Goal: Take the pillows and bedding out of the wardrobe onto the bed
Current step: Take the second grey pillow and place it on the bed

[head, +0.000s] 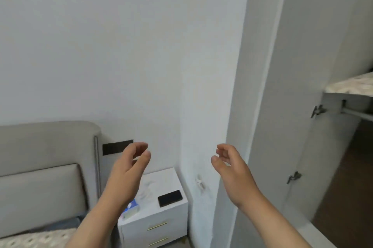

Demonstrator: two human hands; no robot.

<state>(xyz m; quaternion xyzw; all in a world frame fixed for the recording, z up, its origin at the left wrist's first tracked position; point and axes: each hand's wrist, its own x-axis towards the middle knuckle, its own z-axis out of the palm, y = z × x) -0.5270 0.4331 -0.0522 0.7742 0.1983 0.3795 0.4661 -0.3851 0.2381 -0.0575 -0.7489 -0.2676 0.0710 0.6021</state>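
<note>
Both of my hands are raised in front of the white wall, palms facing each other, and neither holds anything. My left hand has its fingers loosely curled and apart; my right hand mirrors it. The wardrobe stands at the right with its door swung open. On its shelf at the far right lies folded patterned bedding, only partly in view. The bed, with a patterned cover and a grey padded headboard, is at the lower left.
A white nightstand with gold drawer handles stands between bed and wall corner. On it lie a black phone and a tissue pack. A hanging rail runs under the wardrobe shelf. The wardrobe door edge juts toward me.
</note>
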